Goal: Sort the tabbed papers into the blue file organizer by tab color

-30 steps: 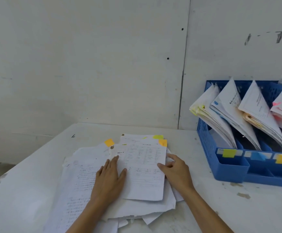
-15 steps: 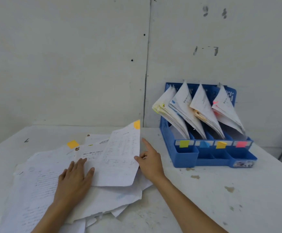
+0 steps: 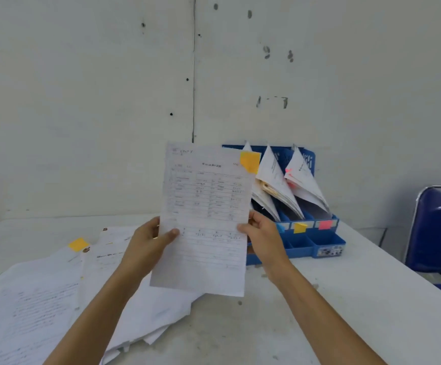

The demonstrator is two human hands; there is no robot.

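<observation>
A big pile (image 3: 56, 299) of papers lies on the left of the table (image 3: 319, 312), not sorted yet. The left hand (image 3: 148, 243) and right hand (image 3: 264, 238) each pinch a side of one sheet (image 3: 206, 219), held up in the air. It has an orange tab (image 3: 250, 162). The organizer (image 3: 303, 250) on the right already holds many papers.

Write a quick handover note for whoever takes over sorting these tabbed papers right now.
The left hand and right hand each pinch a side edge of one sheet with an orange tab, held upright above the table.
The blue file organizer stands behind it, with papers already in its slots.
Left to do: file this sheet at the orange label, then sort the loose pile.
</observation>
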